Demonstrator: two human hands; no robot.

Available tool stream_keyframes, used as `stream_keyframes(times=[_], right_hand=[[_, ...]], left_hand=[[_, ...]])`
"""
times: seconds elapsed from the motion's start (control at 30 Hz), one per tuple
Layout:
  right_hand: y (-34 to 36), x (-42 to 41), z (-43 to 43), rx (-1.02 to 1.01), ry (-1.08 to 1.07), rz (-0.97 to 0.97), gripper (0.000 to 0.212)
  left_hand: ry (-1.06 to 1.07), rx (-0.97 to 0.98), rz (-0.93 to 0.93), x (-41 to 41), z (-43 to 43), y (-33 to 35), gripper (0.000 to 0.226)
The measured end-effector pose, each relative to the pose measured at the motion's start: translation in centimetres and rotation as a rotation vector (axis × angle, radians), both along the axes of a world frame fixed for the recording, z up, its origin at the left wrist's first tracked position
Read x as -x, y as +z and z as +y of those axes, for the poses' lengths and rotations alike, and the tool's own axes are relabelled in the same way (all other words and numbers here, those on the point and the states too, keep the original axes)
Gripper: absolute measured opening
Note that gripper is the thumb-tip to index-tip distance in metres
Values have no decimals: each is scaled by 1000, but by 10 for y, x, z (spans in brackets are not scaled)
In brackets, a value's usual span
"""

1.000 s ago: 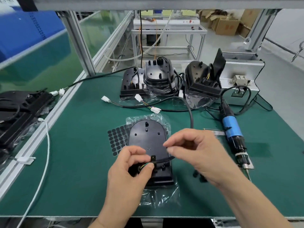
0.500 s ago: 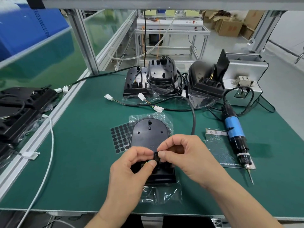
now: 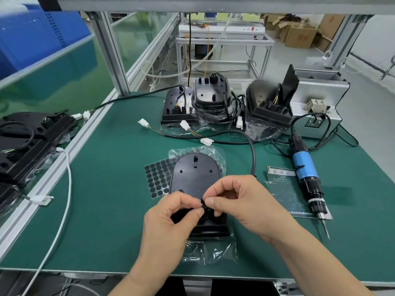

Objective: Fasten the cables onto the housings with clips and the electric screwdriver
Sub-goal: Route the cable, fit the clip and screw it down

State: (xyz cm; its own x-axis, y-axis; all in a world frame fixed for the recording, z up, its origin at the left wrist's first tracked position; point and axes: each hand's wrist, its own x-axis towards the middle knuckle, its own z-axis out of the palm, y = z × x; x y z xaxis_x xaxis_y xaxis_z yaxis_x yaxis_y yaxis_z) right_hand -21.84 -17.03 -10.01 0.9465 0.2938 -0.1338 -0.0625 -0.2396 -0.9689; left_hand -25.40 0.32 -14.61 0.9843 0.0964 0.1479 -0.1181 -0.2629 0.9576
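Together, the left hand (image 3: 171,218) and right hand (image 3: 239,201) meet over a rounded black plastic housing (image 3: 194,174) lying on the green bench mat (image 3: 106,189) at centre, both pinching a small black clip (image 3: 204,204) between thumb and fingertip. To the right, a blue-barrelled electric screwdriver (image 3: 305,167) lies untouched.

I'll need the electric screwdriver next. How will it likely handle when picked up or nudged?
The electric screwdriver has a round barrel lying flat on the green mat, so a nudge could roll it. Its black cord loops back toward the grey box, so it may tug when lifted. It looks rigid; the thin bit seems the fragile end.
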Motion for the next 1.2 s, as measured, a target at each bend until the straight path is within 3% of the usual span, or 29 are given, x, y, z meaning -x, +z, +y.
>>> stream_keyframes(times=[0.17, 0.4, 0.5, 0.63, 0.73, 0.87, 1.03, 1.2], right_hand=[[0, -3, 1, 83, 19, 2, 12], [2, -5, -2, 161, 78, -146, 12], [-2, 0, -7, 88, 87, -75, 13], [-7, 9, -5, 8, 64, 43, 11], [-10, 11, -2, 177, 2, -101, 12], [-16, 16, -2, 144, -60, -150, 15], [-33, 31, 0, 131, -152, -363, 14], [-39, 31, 0, 131, -169, -396, 5]], left_hand=[[-9, 47, -42, 2, 0, -2, 17], [-84, -129, -119, 8, 8, -2, 34], [-110, -306, -269, 8, 10, -7, 26], [-48, -265, -370, 10, 4, -12, 24], [-56, -277, -426, 10, 4, -17, 4], [-38, -271, -449, 9, 5, -21, 2], [-93, -314, -532, 9, 13, -30, 5], [-88, -347, -610, 7, 10, -35, 17]])
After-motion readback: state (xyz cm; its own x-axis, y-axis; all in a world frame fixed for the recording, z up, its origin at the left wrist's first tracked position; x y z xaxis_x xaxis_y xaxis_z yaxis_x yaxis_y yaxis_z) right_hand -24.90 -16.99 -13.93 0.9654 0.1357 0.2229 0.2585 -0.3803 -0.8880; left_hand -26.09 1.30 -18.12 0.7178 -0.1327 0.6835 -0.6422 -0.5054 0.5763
